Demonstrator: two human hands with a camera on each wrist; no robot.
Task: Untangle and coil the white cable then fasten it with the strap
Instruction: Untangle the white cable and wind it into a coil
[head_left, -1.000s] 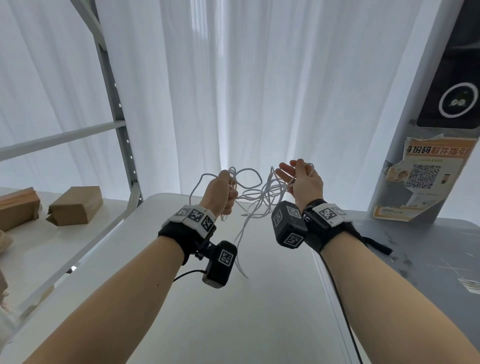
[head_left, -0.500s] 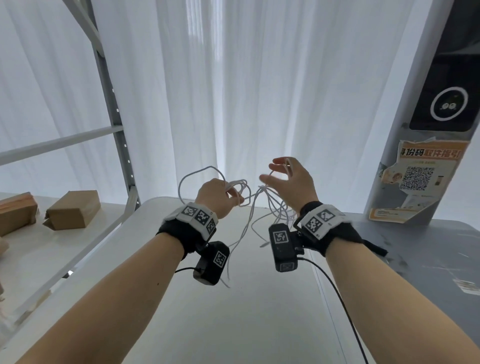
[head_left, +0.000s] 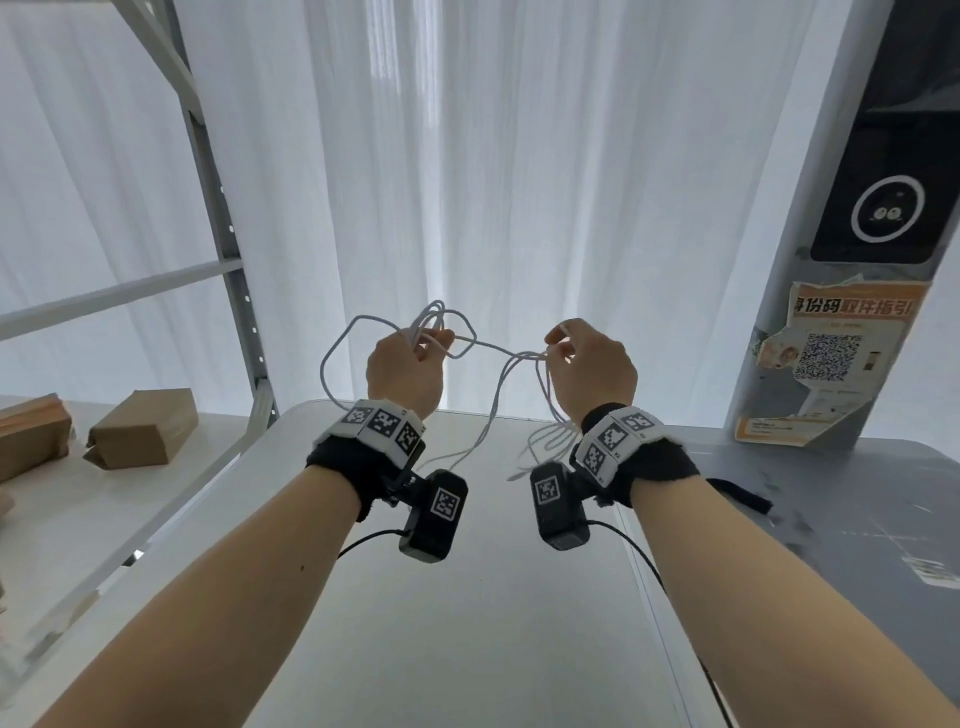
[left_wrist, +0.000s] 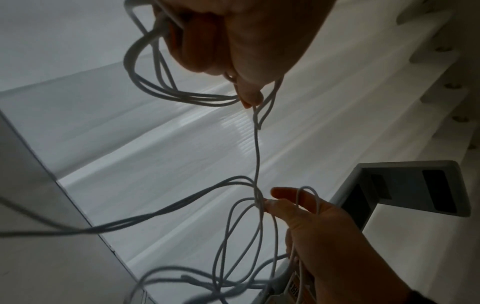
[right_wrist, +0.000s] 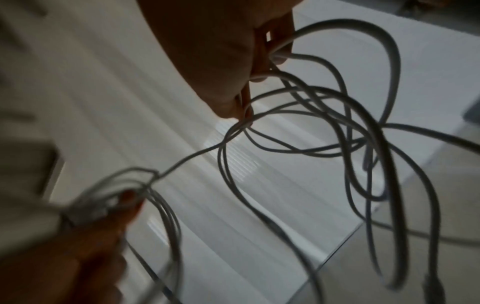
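A thin white cable (head_left: 493, 349) hangs tangled in the air between both raised hands. My left hand (head_left: 408, 371) grips a bunch of its loops; in the left wrist view the left hand (left_wrist: 233, 51) holds several strands while a single strand of the cable (left_wrist: 257, 156) runs down to the other hand. My right hand (head_left: 589, 364) pinches the cable where several loops cross; the right wrist view shows the right hand (right_wrist: 228, 67) with cable (right_wrist: 324, 127) loops spilling below it. Loose loops dangle toward the white table (head_left: 467, 623). No strap shows.
A metal rack (head_left: 228, 249) stands at the left with brown cardboard boxes (head_left: 143, 428) on a shelf. A grey surface (head_left: 841, 499) adjoins the table on the right, below a grey post carrying a QR poster (head_left: 831, 364). White curtains (head_left: 519, 182) fill the background.
Both hands have moved apart, drawing a single strand taut between them. The right hand has closed from a spread palm into a pinch on the cable.
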